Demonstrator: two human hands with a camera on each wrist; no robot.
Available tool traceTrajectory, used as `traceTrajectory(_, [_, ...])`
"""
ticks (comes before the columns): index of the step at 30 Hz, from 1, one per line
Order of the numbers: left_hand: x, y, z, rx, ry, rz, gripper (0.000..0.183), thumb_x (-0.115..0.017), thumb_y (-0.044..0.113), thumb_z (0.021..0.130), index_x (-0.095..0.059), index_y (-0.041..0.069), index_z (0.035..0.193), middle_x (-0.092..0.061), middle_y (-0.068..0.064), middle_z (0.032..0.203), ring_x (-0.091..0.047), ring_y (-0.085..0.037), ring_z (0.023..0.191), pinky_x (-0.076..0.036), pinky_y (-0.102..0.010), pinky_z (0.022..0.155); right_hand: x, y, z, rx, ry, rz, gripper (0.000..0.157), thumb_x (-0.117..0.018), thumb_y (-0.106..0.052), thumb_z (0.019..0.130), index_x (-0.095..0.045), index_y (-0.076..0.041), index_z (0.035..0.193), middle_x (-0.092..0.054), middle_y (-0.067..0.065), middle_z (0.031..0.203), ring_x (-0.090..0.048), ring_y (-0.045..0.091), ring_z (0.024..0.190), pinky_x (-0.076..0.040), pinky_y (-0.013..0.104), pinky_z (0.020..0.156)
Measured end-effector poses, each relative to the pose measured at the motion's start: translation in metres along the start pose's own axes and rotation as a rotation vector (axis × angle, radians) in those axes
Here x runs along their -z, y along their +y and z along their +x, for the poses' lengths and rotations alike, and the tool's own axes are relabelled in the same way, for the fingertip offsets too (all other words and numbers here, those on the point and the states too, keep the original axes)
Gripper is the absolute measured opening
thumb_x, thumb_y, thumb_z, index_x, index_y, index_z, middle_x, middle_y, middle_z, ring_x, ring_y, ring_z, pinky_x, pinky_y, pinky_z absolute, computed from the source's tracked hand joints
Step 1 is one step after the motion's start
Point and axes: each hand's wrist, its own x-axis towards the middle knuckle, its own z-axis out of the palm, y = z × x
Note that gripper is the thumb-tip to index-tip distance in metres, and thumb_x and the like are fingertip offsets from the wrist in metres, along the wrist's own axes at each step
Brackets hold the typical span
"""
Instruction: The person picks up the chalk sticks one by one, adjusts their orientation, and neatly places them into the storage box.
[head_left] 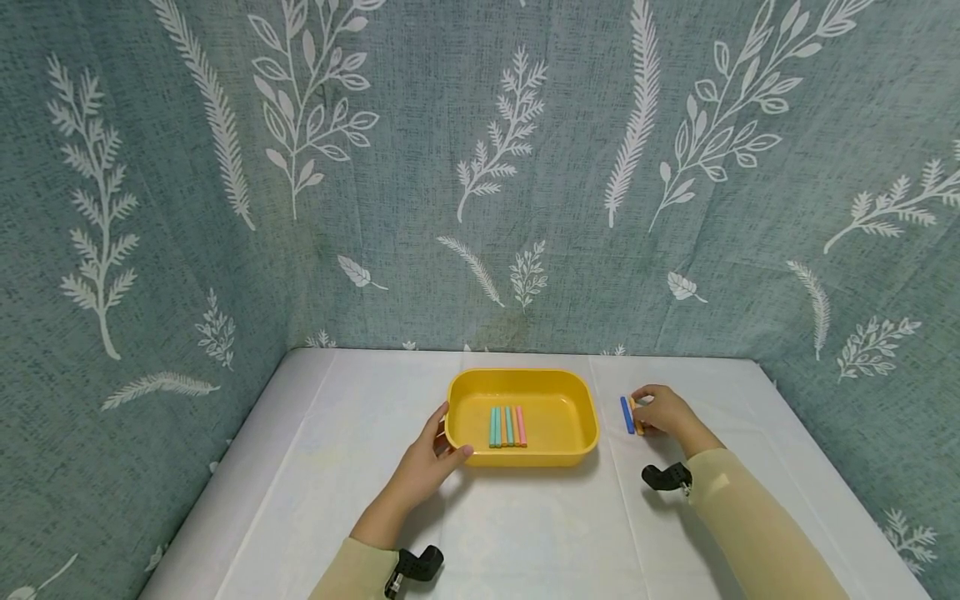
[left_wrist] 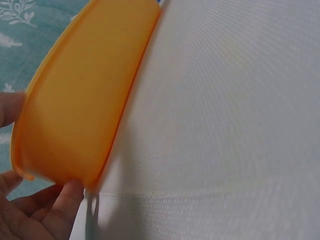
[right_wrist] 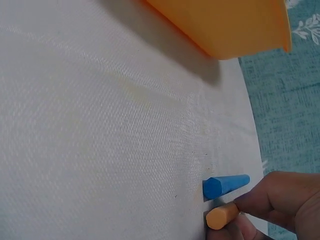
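My left hand [head_left: 426, 465] grips the left end of a yellow plastic tray [head_left: 577, 446], thumb on the near rim and fingers round the side. Several chalk sticks [head_left: 508, 427] in teal, orange and pink lie side by side inside it, left of its middle. To the right of the tray, my right hand [head_left: 666, 412] pinches an orange chalk stick [right_wrist: 220, 217] between thumb and fingers. Just left of that stick lies a blue chalk stick [head_left: 627, 415] on the white cloth. Fingers partly cover the orange stick in the head view.
A white cloth [head_left: 540, 533] with fold lines covers the table. Behind the table and along its sides hangs a teal fabric with white leaf prints [head_left: 570, 275]. Black wrist mounts [head_left: 422, 563] sit at both sleeves, close above the cloth.
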Motion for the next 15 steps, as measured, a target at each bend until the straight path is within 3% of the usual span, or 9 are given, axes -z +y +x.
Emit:
traceTrajectory(8, [0.000,-0.002,0.001,-0.013,-0.003,0.010,0.084,-0.068,0.037,0.082,-0.015,0.030,0.148,-0.036,-0.014,0.143,-0.044,-0.026,0.125,-0.042,-0.036,0.098,0.002,0.006,-0.006,-0.020,-0.017,0.150,0.048,-0.062,-0.009,0.082,-0.048,0.001,0.127,-0.057,0.013,0.091,-0.058,0.015,0.063,-0.055,0.029,0.056])
traceTrajectory(15, [0.001,-0.001,0.001,-0.013,-0.007,0.000,0.085,-0.069,0.036,0.082,-0.015,0.030,0.148,-0.036,-0.013,0.143,-0.044,-0.025,0.125,-0.042,-0.035,0.098,0.006,0.014,-0.013,-0.021,-0.069,0.334,0.049,-0.057,-0.004,0.082,-0.043,0.003,0.128,-0.056,0.012,0.085,-0.058,0.014,0.061,-0.056,0.029,0.058])
